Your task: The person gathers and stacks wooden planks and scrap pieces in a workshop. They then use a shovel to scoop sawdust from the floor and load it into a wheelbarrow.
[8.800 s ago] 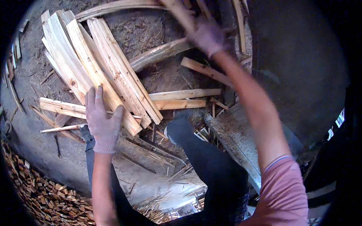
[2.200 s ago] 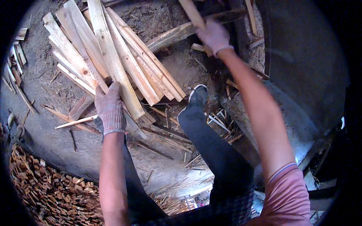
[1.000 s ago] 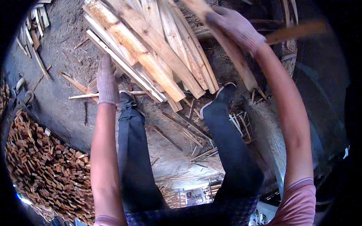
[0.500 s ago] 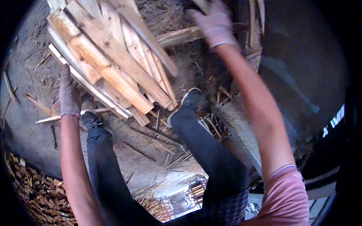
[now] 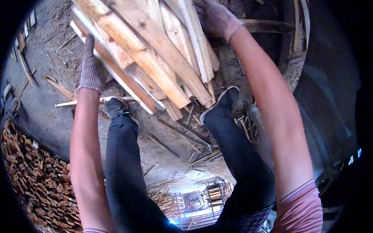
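A fanned pile of pale wooden boards (image 5: 155, 58) lies on the ground in front of me. My left hand (image 5: 91, 72), in a knitted glove, grips the pile's left edge at a narrow board (image 5: 112, 64). That board is tilted and slightly blurred; my fingers beneath it are hidden. On the far right side, my gloved right hand (image 5: 217, 18) is closed against the edge of a whitish board (image 5: 197, 40) lying on top. Its fingertips are dark and partly out of sight.
My shoes (image 5: 115, 106) stand near the pile's close end. Thin wood scraps (image 5: 165, 145) litter the ground. A large heap of short wood pieces (image 5: 37, 174) is at the lower left. A dark beam (image 5: 268, 26) lies beyond my right forearm, with a dark surface (image 5: 330, 105) farther right.
The view has shifted, so the pile appears farther right. My right hand has come in toward the pile, and a whitish board now lies along its right side. The left-edge board has tilted.
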{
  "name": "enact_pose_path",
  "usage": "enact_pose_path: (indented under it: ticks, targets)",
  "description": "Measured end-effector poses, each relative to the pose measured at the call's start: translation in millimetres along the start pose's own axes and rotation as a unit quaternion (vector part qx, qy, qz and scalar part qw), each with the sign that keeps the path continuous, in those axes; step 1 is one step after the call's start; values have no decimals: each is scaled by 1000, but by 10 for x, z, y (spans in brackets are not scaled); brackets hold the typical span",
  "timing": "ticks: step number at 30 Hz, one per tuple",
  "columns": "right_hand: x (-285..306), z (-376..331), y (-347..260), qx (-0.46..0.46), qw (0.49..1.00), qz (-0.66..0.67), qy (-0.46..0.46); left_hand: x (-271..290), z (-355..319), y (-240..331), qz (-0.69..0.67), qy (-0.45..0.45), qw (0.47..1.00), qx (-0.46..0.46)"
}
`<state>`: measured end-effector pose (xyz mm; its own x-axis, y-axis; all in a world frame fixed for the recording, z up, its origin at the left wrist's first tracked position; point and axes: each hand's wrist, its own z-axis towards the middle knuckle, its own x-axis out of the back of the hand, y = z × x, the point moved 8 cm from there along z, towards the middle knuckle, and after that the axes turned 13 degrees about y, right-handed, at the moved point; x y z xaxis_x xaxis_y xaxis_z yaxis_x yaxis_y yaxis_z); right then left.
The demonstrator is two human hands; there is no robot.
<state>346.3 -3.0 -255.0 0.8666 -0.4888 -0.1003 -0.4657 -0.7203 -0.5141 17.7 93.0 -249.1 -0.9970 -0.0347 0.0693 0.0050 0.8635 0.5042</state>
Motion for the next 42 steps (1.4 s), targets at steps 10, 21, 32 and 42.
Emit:
enact_pose_path:
  ticks: [10, 21, 32, 42]
  targets:
    - [-612, -242, 31, -20, 998, -53, 2, -254, -87, -171, -64, -131, 988, 47]
    - [-623, 246, 441, -143, 931, 294, -165, -50, 89, -324, -148, -165, 970, 99]
    - [-972, -1359, 787, -118, 956, 255, -88, 558, -1173, -406, -104, -167, 973, 119]
    - [-851, -3197, 326, -140, 937, 310, -77, 753, -2891, 8, -103, -173, 969, 144]
